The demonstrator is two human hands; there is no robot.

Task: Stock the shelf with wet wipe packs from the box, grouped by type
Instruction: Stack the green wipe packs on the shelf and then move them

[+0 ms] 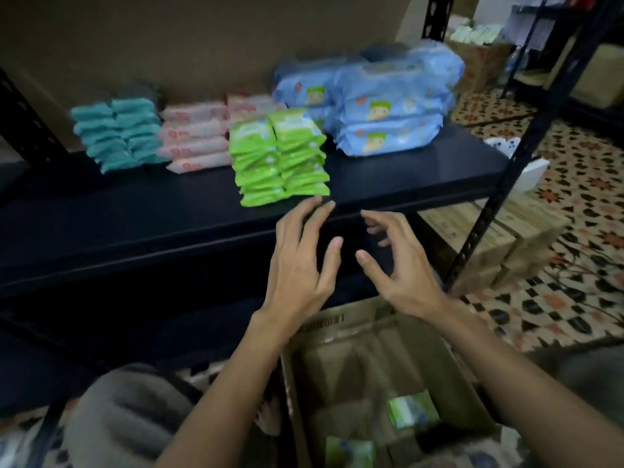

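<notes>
Both the left hand (297,261) and right hand (398,265) hover spread and empty just before the twin stack of lime-green wipe packs (280,160) on the black metal shelf (135,224). The stack looks tall; a careless nudge could topple it. A few green packs (412,410) seemingly remain in the brown cardboard box (337,363).

On the black shelf (405,184), four colour groups stand in a row: teal packs (116,133) at its left end, pale pink packs (196,140) next, bright lime-green packs (280,157) nearer its front edge, and light blue packs (388,103) with green-and-white labels at its right end. Below the shelf sits a brown cardboard box (371,359) holding green packs (410,410); right of the shelf, floor tiles (574,204) show a cream, black and salmon pattern
</notes>
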